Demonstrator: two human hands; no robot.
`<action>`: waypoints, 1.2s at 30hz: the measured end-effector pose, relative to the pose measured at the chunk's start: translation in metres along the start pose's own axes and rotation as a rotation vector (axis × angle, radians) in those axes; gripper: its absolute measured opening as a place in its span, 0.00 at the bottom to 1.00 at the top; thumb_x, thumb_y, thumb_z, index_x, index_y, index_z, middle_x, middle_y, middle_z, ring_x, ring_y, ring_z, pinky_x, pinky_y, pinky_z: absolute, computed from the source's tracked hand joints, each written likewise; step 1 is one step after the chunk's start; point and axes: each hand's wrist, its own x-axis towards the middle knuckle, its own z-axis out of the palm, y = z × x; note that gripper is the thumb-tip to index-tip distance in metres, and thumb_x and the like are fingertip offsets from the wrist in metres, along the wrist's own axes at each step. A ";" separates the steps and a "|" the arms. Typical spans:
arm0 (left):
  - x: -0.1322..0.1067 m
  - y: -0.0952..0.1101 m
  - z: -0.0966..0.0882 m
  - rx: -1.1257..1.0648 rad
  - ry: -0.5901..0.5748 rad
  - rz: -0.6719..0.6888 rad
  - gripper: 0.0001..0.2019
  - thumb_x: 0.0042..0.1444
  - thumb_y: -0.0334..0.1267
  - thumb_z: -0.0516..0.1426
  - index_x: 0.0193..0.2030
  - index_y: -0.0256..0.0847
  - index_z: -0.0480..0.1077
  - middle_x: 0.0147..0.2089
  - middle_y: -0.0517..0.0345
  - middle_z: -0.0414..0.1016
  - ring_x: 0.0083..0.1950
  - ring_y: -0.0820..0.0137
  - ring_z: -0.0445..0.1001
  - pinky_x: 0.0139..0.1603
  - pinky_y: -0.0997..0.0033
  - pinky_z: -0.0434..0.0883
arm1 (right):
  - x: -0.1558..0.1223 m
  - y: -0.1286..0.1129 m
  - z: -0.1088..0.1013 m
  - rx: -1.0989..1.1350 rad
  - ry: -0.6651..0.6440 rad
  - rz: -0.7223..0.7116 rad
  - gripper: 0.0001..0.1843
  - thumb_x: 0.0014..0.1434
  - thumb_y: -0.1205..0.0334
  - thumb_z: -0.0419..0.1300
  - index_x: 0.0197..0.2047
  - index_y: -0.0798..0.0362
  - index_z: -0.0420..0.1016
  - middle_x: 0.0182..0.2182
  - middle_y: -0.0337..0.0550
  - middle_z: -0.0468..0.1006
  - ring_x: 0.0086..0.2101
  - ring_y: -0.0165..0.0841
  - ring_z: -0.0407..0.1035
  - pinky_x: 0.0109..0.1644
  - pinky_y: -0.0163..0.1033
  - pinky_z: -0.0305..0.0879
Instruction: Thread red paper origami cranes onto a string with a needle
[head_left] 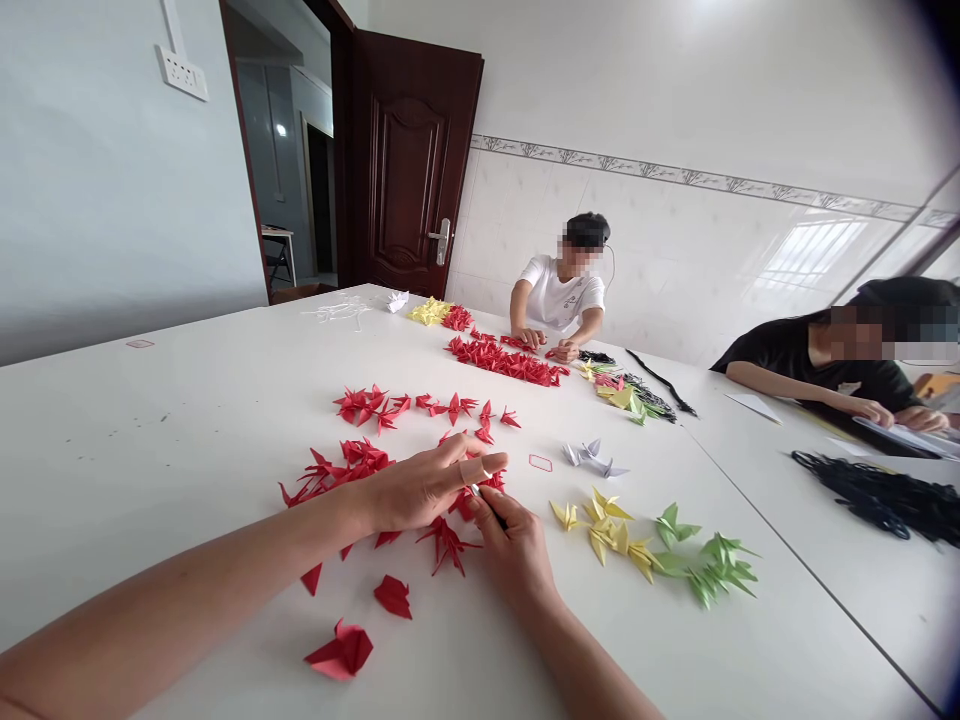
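My left hand (pixel 427 484) reaches in over a pile of red paper cranes, its fingers stretched out and a pale band (pixel 474 470) round one of them. No object shows in those fingers, though their undersides are hidden. My right hand (pixel 517 550) is closed just below, on a slim dark tool (pixel 495 515) with a pale tip beside the banded finger. Most of that tool is covered, so its kind is unclear. Red paper cranes (pixel 365 455) lie around and partly under both hands. Two red folded pieces (pixel 341 650) rest nearer me.
Yellow cranes (pixel 606 525), green cranes (pixel 720 572) and pale cranes (pixel 592 458) lie to the right. Two people sit across the white table (pixel 225 450), one behind a long red heap (pixel 510 360). Black cords (pixel 877 497) are at far right.
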 end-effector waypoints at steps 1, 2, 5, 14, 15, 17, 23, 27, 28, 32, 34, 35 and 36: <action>0.000 0.000 0.000 0.006 0.000 -0.003 0.43 0.54 0.19 0.45 0.62 0.65 0.24 0.51 0.53 0.56 0.35 0.77 0.64 0.34 0.76 0.69 | 0.000 0.000 0.000 0.002 0.000 0.000 0.15 0.58 0.54 0.52 0.26 0.54 0.70 0.20 0.35 0.63 0.23 0.28 0.55 0.27 0.31 0.55; 0.000 0.000 0.000 0.011 0.000 -0.005 0.42 0.54 0.19 0.45 0.62 0.65 0.24 0.51 0.53 0.56 0.35 0.77 0.64 0.34 0.76 0.69 | 0.000 0.000 0.000 0.004 0.001 0.001 0.15 0.57 0.54 0.52 0.26 0.54 0.70 0.20 0.35 0.63 0.23 0.27 0.55 0.27 0.31 0.54; 0.000 0.000 0.001 0.030 -0.002 -0.003 0.42 0.54 0.20 0.45 0.62 0.64 0.24 0.51 0.53 0.56 0.32 0.78 0.63 0.33 0.77 0.68 | 0.000 0.001 0.001 0.011 0.006 0.003 0.14 0.58 0.54 0.52 0.27 0.54 0.70 0.20 0.35 0.62 0.23 0.27 0.55 0.27 0.31 0.54; 0.000 0.000 0.001 0.037 -0.002 0.009 0.41 0.54 0.20 0.45 0.62 0.62 0.25 0.51 0.52 0.56 0.30 0.79 0.61 0.32 0.78 0.66 | 0.000 0.002 0.001 0.001 0.005 -0.006 0.15 0.58 0.54 0.52 0.27 0.54 0.70 0.20 0.35 0.62 0.23 0.28 0.55 0.27 0.31 0.55; 0.000 0.000 0.000 0.032 -0.002 0.007 0.41 0.54 0.20 0.45 0.62 0.62 0.25 0.51 0.53 0.56 0.30 0.79 0.61 0.32 0.78 0.66 | -0.001 0.002 0.001 -0.003 0.008 -0.009 0.15 0.58 0.53 0.52 0.27 0.54 0.70 0.20 0.35 0.63 0.23 0.28 0.56 0.27 0.31 0.55; 0.000 0.000 0.000 0.018 -0.001 0.008 0.41 0.54 0.20 0.45 0.62 0.62 0.25 0.50 0.53 0.56 0.31 0.79 0.61 0.32 0.79 0.66 | -0.001 0.002 0.001 -0.013 0.011 -0.012 0.16 0.58 0.53 0.51 0.26 0.54 0.69 0.20 0.35 0.63 0.23 0.28 0.57 0.27 0.31 0.56; 0.000 0.002 -0.001 -0.013 -0.025 -0.022 0.42 0.53 0.19 0.44 0.62 0.63 0.26 0.50 0.53 0.56 0.34 0.77 0.63 0.31 0.79 0.67 | -0.002 0.000 0.001 -0.019 0.011 0.014 0.17 0.58 0.51 0.50 0.27 0.54 0.70 0.19 0.35 0.62 0.22 0.28 0.55 0.26 0.31 0.55; -0.002 -0.003 -0.007 0.001 -0.054 -0.113 0.40 0.53 0.19 0.44 0.63 0.63 0.29 0.54 0.53 0.56 0.32 0.78 0.64 0.33 0.77 0.68 | -0.002 0.000 0.000 -0.048 0.018 0.034 0.18 0.58 0.50 0.51 0.29 0.55 0.72 0.21 0.36 0.66 0.23 0.28 0.57 0.26 0.30 0.56; -0.002 -0.007 -0.010 0.016 -0.055 -0.151 0.38 0.54 0.20 0.44 0.64 0.61 0.32 0.53 0.53 0.58 0.33 0.77 0.65 0.34 0.76 0.68 | -0.002 0.000 0.000 -0.057 0.028 0.040 0.18 0.57 0.50 0.52 0.30 0.55 0.73 0.21 0.37 0.68 0.23 0.29 0.58 0.26 0.30 0.56; -0.007 -0.033 -0.028 0.062 0.023 -0.374 0.28 0.56 0.26 0.47 0.63 0.48 0.48 0.44 0.55 0.68 0.40 0.72 0.69 0.44 0.71 0.67 | -0.001 0.002 0.000 -0.077 0.049 0.068 0.20 0.55 0.48 0.54 0.37 0.56 0.75 0.23 0.39 0.71 0.24 0.30 0.62 0.27 0.31 0.59; -0.015 -0.053 -0.037 0.091 0.097 -0.522 0.25 0.56 0.29 0.47 0.61 0.42 0.53 0.42 0.54 0.70 0.40 0.71 0.70 0.46 0.72 0.67 | -0.001 0.002 0.001 -0.083 0.037 0.075 0.20 0.55 0.48 0.54 0.38 0.57 0.76 0.24 0.40 0.72 0.24 0.30 0.62 0.27 0.31 0.60; -0.021 -0.063 -0.041 0.115 0.137 -0.608 0.24 0.55 0.30 0.48 0.60 0.39 0.55 0.41 0.54 0.71 0.40 0.71 0.71 0.44 0.72 0.68 | -0.001 0.002 0.001 -0.085 0.037 0.075 0.20 0.55 0.48 0.54 0.37 0.56 0.76 0.24 0.40 0.72 0.24 0.30 0.62 0.26 0.31 0.60; -0.027 -0.073 -0.045 0.142 0.173 -0.685 0.24 0.54 0.31 0.48 0.59 0.37 0.56 0.41 0.53 0.72 0.39 0.71 0.71 0.44 0.72 0.68 | -0.002 0.003 0.001 -0.084 0.041 0.073 0.20 0.55 0.48 0.54 0.37 0.56 0.76 0.23 0.40 0.72 0.24 0.30 0.62 0.26 0.31 0.59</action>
